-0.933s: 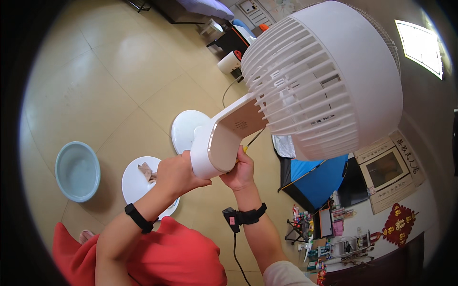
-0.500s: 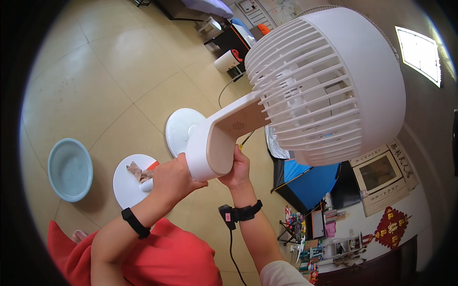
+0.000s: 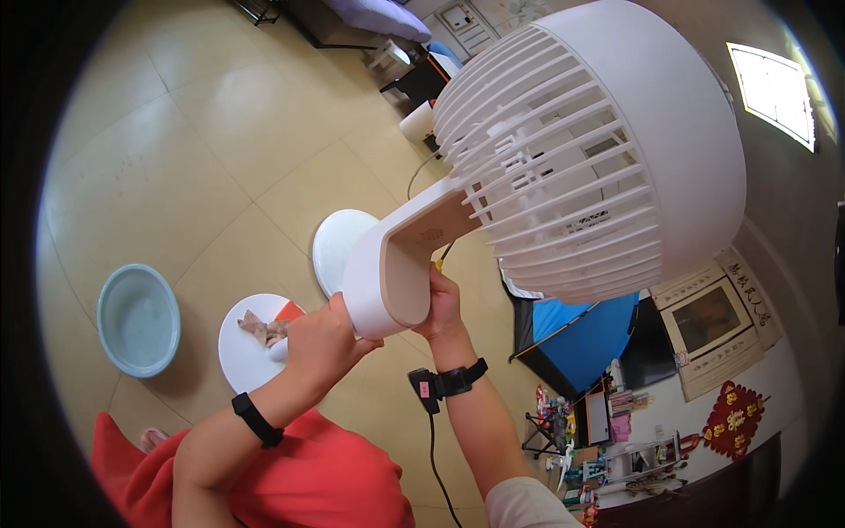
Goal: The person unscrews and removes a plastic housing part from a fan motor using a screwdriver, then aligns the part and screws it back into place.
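My left hand [image 3: 324,341] and my right hand [image 3: 444,308] grip the lower end of the white fan's L-shaped neck [image 3: 400,273], left and right of it. Its round head [image 3: 678,167], with a slatted grille, tilts off to the upper right; the right fingers are partly hidden. Behind the neck on the floor is a white round base [image 3: 333,242]. A second white disc [image 3: 242,365], near my left hand, bears a crumpled beige cloth [image 3: 255,326], a red-orange piece and a short white stub.
A pale blue basin [image 3: 138,321] is on the tiled floor [image 3: 141,202] at left. A blue tent [image 3: 585,339], cluttered shelves [image 3: 634,458] and dark screen are at right. Furniture [image 3: 370,22] and a white cylinder [image 3: 416,123] stand beyond. Red fabric [image 3: 308,466] is below my left arm.
Both hands keep their grip on the neck. The fan head has shifted slightly, now hiding more of the furniture behind it; the view has moved only a little.
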A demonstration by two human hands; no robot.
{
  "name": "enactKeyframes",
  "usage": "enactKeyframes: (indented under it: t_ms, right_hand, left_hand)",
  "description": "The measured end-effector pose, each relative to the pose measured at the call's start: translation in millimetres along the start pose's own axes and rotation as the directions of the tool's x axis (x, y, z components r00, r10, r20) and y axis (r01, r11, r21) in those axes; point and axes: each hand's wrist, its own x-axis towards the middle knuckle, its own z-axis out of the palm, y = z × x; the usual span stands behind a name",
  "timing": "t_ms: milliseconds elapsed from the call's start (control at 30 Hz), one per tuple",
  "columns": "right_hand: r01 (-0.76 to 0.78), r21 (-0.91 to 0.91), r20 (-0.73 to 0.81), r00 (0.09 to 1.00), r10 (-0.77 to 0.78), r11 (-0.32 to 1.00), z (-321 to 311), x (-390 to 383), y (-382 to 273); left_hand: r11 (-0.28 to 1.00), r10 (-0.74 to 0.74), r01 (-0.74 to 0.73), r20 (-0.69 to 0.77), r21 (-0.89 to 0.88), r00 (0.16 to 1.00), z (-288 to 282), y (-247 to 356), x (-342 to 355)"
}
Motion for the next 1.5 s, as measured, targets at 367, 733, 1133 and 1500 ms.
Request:
enactKeyframes:
  t_ms: [367,733,1133,1500]
  right_hand:
    - [-0.063,0.093,0.213,0.976,0.042,0.994,-15,-1,6]
    - [-0.093,0.081,0.192,0.978,0.076,0.992,-21,-1,9]
    - [0.192,-0.139,-0.169,0.962,-0.214,0.972,-2,-3,3]
    - [0.195,-0.598,-0.341,0.816,-0.467,0.777,23,-45,-4]
  left_hand:
    - [0.996,0.040,-0.036,-0.042,0.087,0.998,4,9,-31]
    - [0.972,0.097,-0.090,-0.019,0.217,0.995,8,10,-47]
    - [0.904,-0.419,0.406,0.455,0.131,0.786,-55,2,64]
    - [0.303,-0.314,0.754,0.686,-0.583,0.657,-99,75,142]
